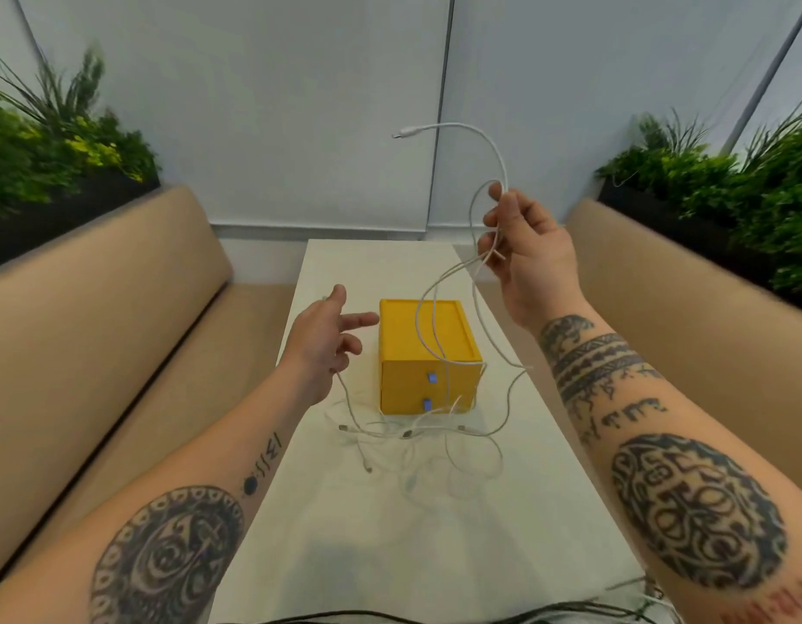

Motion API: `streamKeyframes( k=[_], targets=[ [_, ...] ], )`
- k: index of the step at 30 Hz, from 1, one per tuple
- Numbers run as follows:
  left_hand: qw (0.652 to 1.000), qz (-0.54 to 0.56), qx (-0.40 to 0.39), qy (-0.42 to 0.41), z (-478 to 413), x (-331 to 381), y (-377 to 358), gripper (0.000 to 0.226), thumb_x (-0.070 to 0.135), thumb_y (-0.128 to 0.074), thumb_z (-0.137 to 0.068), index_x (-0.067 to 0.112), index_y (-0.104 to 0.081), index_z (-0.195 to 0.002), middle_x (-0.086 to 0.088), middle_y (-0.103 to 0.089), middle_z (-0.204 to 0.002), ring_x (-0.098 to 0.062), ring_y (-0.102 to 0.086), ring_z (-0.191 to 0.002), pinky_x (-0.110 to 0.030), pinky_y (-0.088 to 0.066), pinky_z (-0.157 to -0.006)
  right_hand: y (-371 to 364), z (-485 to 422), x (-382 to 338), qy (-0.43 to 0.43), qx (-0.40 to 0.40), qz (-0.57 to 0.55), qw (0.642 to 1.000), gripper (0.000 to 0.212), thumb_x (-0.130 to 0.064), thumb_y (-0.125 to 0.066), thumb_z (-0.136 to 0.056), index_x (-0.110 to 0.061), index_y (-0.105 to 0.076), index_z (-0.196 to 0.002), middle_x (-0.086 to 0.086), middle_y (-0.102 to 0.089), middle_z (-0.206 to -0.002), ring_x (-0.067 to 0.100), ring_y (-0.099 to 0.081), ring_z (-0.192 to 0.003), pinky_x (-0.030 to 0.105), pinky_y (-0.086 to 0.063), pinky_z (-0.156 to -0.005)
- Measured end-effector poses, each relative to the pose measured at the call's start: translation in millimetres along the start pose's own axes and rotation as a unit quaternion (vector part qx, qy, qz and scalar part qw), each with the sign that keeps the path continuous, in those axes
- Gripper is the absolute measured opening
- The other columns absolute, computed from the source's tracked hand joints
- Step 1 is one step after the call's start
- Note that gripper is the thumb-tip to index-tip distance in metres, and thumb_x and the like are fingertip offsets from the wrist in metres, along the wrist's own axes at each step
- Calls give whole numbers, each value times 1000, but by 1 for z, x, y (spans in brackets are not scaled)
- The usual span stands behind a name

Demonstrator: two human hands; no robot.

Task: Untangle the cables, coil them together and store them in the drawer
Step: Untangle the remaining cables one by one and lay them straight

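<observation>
My right hand (521,245) is raised above the table and pinches loops of a white cable (489,146). One plug end of that cable arcs up to the left, and its strands hang down across the yellow drawer box (428,353). A tangle of white cables (417,436) lies on the table in front of the box. My left hand (325,340) hovers left of the box with fingers spread; a thin white strand runs down from under it to the tangle. Both drawers of the box look closed, each with a blue knob.
The white table (390,533) is long and narrow, with beige benches (97,308) on both sides. Green plants (52,141) stand in dark planters behind each bench. Dark cables (525,617) lie at the table's near edge.
</observation>
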State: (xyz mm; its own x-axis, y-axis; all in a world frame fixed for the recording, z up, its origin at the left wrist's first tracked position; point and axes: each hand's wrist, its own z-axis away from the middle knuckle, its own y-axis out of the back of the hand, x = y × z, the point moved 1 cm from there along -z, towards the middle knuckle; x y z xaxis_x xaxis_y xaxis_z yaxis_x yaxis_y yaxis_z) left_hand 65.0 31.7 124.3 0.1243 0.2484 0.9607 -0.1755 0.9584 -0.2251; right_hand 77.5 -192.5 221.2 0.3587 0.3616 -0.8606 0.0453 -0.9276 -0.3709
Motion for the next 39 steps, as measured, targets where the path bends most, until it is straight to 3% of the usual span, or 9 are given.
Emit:
streamKeyframes(
  k=[4, 7, 10, 14, 18, 25, 31, 35, 39],
  targets=[
    [999, 25, -20, -17, 4, 4, -3, 47, 41, -49, -102, 9, -41, -135, -9, -75, -104, -13, -51, -51, -19, -19, -33, 11, 4, 22, 0, 11, 179, 984, 10, -20, -64, -96, -14, -71, -101, -1, -68, -80, 9, -64, -60, 20, -49, -59],
    [996, 86, -24, -26, 3, 10, -2, 22, 40, -45, -103, 18, -50, -104, -7, -73, -92, -10, -42, -43, -17, -18, -34, 36, 4, 45, -21, 77, 229, 970, 7, -16, -64, -96, -14, -70, -98, 2, -71, -82, 12, -68, -68, 25, -55, -69],
    [991, 129, -14, -34, 0, 22, 3, 28, 43, -46, -102, 24, -47, -81, 0, -68, -79, -7, -33, -40, -17, -20, -35, 65, 6, 67, -75, 129, 294, 944, 11, -23, -63, -96, -20, -70, -89, -1, -73, -85, 12, -69, -73, 29, -55, -66],
    [993, 112, 0, -30, -2, 26, 4, 24, 43, -49, -101, 25, -48, -84, 1, -67, -77, -7, -32, -40, -20, -19, -37, 90, 20, 87, -163, 148, 311, 925, 15, -27, -64, -94, -14, -71, -98, 7, -71, -91, 15, -64, -76, 32, -53, -62],
    [997, 78, 10, -21, 0, 17, 1, 18, 40, -50, -101, 23, -45, -106, -1, -67, -82, -7, -33, -41, -21, -20, -38, 91, 29, 90, -201, 126, 298, 925, 21, -29, -66, -94, -12, -70, -105, 5, -66, -95, 17, -63, -87, 30, -55, -62],
    [999, 12, 15, -40, 3, 11, -2, 20, 38, -49, -101, 23, -50, -114, 0, -68, -80, -9, -33, -45, -22, -20, -40, 95, 36, 85, -172, 94, 393, 899, 21, -28, -64, -96, -16, -74, -111, -1, -70, -87, 13, -61, -73, 31, -53, -61],
    [999, -32, 6, -25, 9, 1, -9, 21, 40, -49, -101, 24, -53, -115, 0, -73, -83, -9, -33, -46, -23, -23, -40, 72, 35, 60, -86, 32, 460, 883, 40, -32, -73, -90, -19, -65, -126, -8, -61, -120, 8, -61, -93, 25, -45, -81],
    [999, -37, -3, -26, 10, 3, -15, 18, 39, -50, -100, 26, -53, -113, 2, -74, -81, -9, -34, -46, -22, -24, -39, 46, 26, 29, -31, 2, 474, 880, 18, -26, -69, -93, -20, -70, -109, -3, -72, -101, 10, -66, -87, 29, -53, -83],
    [998, -46, -28, -22, 13, 8, -20, 18, 37, -51, -100, 22, -53, -110, 1, -75, -83, -10, -34, -46, -22, -23, -41, 21, 23, 0, 46, 15, 410, 911, 7, -16, -66, -94, -22, -70, -95, -4, -73, -82, 9, -69, -80, 17, -50, -71]
  ],
)
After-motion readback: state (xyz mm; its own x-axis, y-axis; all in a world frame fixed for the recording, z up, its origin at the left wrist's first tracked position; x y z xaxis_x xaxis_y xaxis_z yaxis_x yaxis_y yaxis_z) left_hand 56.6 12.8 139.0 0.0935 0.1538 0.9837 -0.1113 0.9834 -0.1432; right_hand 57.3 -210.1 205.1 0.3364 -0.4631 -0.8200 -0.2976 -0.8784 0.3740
